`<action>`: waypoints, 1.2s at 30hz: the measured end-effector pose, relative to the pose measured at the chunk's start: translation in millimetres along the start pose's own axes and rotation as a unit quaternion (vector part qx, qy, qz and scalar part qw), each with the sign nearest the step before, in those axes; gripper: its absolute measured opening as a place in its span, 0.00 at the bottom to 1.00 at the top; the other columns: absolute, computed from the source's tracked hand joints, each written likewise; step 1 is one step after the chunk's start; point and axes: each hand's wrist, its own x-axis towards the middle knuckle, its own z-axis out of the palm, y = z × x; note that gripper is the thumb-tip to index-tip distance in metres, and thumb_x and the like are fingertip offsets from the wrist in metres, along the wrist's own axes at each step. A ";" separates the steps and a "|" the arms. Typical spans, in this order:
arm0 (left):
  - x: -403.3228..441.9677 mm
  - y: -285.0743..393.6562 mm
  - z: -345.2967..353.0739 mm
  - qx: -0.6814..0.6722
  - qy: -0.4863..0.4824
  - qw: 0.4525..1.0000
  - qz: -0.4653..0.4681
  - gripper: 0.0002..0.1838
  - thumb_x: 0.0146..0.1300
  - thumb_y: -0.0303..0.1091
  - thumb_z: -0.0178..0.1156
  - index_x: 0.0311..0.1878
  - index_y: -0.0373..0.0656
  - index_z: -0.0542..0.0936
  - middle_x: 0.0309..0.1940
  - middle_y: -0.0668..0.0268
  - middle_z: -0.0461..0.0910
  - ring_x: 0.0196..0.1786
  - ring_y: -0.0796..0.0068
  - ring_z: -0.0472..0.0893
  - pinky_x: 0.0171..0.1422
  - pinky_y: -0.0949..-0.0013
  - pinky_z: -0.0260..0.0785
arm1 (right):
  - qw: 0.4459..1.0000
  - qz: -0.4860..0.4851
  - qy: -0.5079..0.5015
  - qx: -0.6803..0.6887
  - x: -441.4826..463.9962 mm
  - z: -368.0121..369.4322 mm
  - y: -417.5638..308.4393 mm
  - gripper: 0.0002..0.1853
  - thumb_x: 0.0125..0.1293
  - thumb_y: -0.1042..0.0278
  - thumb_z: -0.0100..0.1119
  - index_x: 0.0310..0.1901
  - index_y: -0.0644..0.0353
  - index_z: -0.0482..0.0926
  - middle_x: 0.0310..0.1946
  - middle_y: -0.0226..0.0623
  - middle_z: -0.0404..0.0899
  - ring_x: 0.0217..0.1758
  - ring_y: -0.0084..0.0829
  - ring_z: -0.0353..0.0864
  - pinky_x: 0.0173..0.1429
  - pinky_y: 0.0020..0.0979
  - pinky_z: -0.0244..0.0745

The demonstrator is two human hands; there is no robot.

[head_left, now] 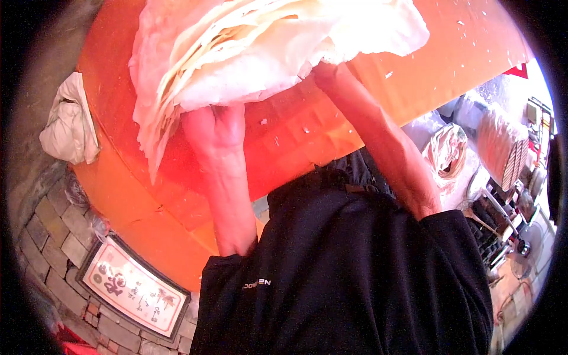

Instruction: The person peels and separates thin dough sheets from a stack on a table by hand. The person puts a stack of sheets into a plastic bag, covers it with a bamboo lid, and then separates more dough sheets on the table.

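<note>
A thick stack of thin, pale flatbreads (248,83), with ragged edges, spreads across the top of the view over the orange-covered table (296,139). Its layers fan apart and droop on the left. My left hand (214,121) reaches in under the near edge, palm side turned up, bearing the stack. Further right, my right hand (329,72) holds the stack from below at its near edge. The sheets hide the fingers of both hands. Strong light washes out the top of the stack.
Small crumbs dot the table cover. A white cloth bag (70,127) sits by the table's left edge. A framed mat with writing (135,285) lies on the brick floor (62,248). Plastic-wrapped goods (494,142) and a bundle of pale strips (445,151) stand at right.
</note>
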 end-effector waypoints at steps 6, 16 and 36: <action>-3.9 -17.7 1.3 -0.068 0.013 0.996 -0.048 0.31 0.61 0.36 0.60 0.65 0.37 0.63 0.67 0.58 0.61 0.68 0.66 0.61 0.71 0.65 0.52 | 1.000 0.001 -0.009 -0.001 -9.3 -5.1 2.0 0.10 0.62 0.71 0.54 0.43 0.66 0.76 0.32 0.37 0.80 0.36 0.28 0.78 0.40 0.31 0.75; -36.9 -32.6 -0.7 -0.299 0.058 0.926 -0.224 0.29 0.62 0.37 0.60 0.64 0.37 0.64 0.65 0.58 0.63 0.67 0.66 0.63 0.70 0.66 0.54 | 1.000 -0.004 -0.017 -0.023 -8.0 -2.7 8.0 0.10 0.62 0.72 0.55 0.43 0.66 0.76 0.32 0.37 0.80 0.36 0.28 0.79 0.41 0.31 0.75; -109.3 -50.1 31.8 -0.427 0.055 0.801 -0.417 0.26 0.63 0.37 0.58 0.62 0.37 0.67 0.61 0.59 0.66 0.63 0.67 0.65 0.67 0.66 0.56 | 0.924 -0.028 -0.120 -0.363 -73.4 -34.2 -1.6 0.08 0.62 0.73 0.55 0.42 0.66 0.77 0.33 0.36 0.81 0.35 0.28 0.80 0.41 0.32 0.76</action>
